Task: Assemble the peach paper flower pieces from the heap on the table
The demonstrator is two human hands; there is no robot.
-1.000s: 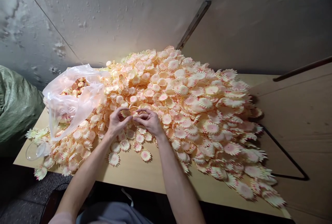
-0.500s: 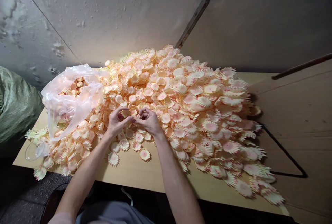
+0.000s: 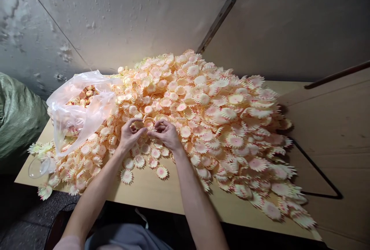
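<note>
My left hand (image 3: 129, 134) and my right hand (image 3: 167, 134) meet over the near middle of a big heap of artificial flower pieces (image 3: 190, 99). These are pale cream-pink discs with jagged, red-tipped petals. Thumbs and fingers of both hands are bent in a pinch round a small flower piece (image 3: 149, 125), partly hidden by the fingertips. The thumb tips almost touch. Just below the hands, several loose flower heads (image 3: 162, 172) lie flat on the wooden tabletop (image 3: 150, 192).
A translucent plastic bag (image 3: 100, 113) with small round pieces in it sits at the left of the heap. A clear round lid or cup (image 3: 39, 167) lies at the left edge. A green sack (image 3: 21, 126) stands beyond, with cardboard (image 3: 332, 142) at right.
The hands have drawn very slightly apart at the thumbs, still pinched over the same spot. The view has shifted a little; the heap looks the same.
</note>
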